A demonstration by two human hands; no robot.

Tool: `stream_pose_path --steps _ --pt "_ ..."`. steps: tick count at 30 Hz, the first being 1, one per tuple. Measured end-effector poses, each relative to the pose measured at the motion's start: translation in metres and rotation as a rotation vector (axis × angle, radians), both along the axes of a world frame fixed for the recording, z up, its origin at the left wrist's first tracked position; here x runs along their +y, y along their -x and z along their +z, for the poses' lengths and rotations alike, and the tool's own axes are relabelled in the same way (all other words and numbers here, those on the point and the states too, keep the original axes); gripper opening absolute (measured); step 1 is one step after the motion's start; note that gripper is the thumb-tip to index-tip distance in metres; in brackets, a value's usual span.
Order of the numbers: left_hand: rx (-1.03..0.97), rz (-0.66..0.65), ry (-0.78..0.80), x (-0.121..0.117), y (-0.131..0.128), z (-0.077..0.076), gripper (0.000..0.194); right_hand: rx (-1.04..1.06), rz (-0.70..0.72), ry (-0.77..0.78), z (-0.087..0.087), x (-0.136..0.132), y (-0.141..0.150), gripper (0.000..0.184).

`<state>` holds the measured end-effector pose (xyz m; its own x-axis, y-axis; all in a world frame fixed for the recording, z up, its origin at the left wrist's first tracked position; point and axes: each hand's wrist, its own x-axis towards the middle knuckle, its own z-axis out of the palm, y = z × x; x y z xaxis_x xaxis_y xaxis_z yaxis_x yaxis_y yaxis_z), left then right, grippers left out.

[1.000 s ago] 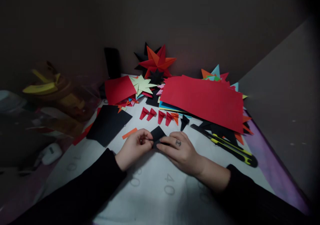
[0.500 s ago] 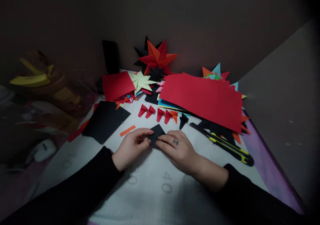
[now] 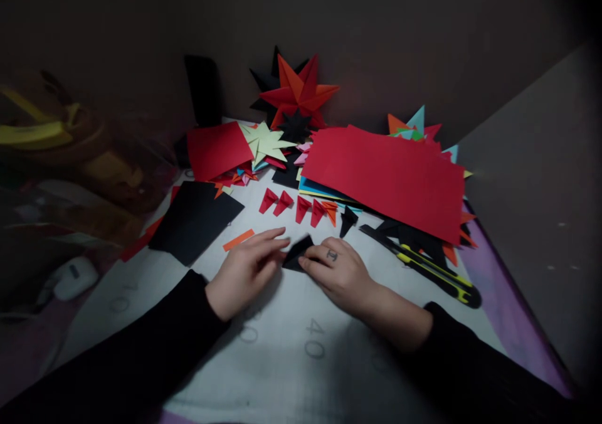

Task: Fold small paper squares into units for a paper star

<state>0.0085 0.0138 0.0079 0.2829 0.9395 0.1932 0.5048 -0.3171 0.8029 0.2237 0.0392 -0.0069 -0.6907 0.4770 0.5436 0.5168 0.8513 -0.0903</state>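
Note:
A small piece of black paper [image 3: 296,256] lies partly folded on the white mat [image 3: 282,361], one flap tilted up. My right hand [image 3: 339,267] pinches its right side between thumb and fingers. Just left of the paper, my left hand [image 3: 247,270] is open, fingers apart and off the paper. Beyond the hands stand several small folded red paper pieces [image 3: 283,203], then an orange folded piece [image 3: 330,212] and a black folded piece [image 3: 348,221]. An orange paper strip [image 3: 238,240] lies close to my left fingertips.
A utility knife [image 3: 437,273] lies right of my right hand. Behind it is a stack of red paper sheets [image 3: 390,179]. Black sheets [image 3: 195,220] lie at the left. Paper stars [image 3: 298,91] lean at the back near a dark upright object [image 3: 203,88]. A white case [image 3: 75,278] sits far left.
My left hand has let go of the black paper and opened to its left. The paper, which lay as a flat diamond, now has a raised flap. My view has shifted slightly.

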Motion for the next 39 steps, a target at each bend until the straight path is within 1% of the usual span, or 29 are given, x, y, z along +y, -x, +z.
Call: stream_pose_path --steps 2,4,6,8,10,12,15,18,21,23,27,30,34,39 --pt "0.186 -0.118 -0.200 0.001 0.003 0.000 0.032 -0.062 0.005 0.048 -0.002 0.003 -0.002 0.021" --pt "0.368 -0.234 -0.320 0.000 0.005 0.001 0.032 -0.090 0.017 0.093 -0.003 0.005 -0.004 0.023" --pt "0.533 -0.314 -0.359 0.000 0.004 0.001 0.031 -0.090 0.032 0.141 -0.004 0.006 -0.005 0.024" --pt "0.646 -0.343 -0.358 -0.002 0.004 0.001 0.032 -0.085 0.036 0.194 -0.003 0.007 -0.006 0.025" --pt "0.707 -0.350 -0.346 -0.003 0.003 0.000 0.033 -0.084 0.034 0.243 -0.001 0.008 -0.007 0.025" --pt "0.734 -0.355 -0.336 -0.005 0.002 0.000 0.032 -0.085 0.052 0.277 0.000 0.009 -0.008 0.022" --pt "0.752 -0.388 -0.329 -0.008 0.001 0.003 0.033 -0.068 0.099 0.289 -0.001 0.011 -0.009 0.019" --pt "0.775 -0.428 -0.376 -0.013 0.000 0.006 0.033 -0.012 0.127 0.321 -0.004 0.014 -0.012 0.020" --pt "0.789 -0.447 -0.449 -0.019 -0.002 0.005 0.033 0.056 0.142 0.438 -0.006 0.020 -0.014 0.017" --pt "0.787 -0.458 -0.470 -0.022 -0.003 0.003 0.032 0.082 0.133 0.527 -0.007 0.023 -0.014 0.015" --pt "0.781 -0.455 -0.466 -0.025 -0.005 0.001 0.031 0.081 0.055 0.652 -0.003 0.025 -0.008 0.013" --pt "0.752 -0.456 -0.447 -0.025 -0.006 0.002 0.030 0.044 -0.061 0.713 0.002 0.023 0.000 0.012" --pt "0.734 -0.442 -0.408 -0.025 -0.008 0.008 0.031 -0.034 -0.223 0.702 0.005 0.019 0.011 0.008" --pt "0.709 -0.420 -0.354 -0.024 -0.012 0.012 0.035 -0.120 -0.308 0.671 0.006 0.017 0.019 0.008"
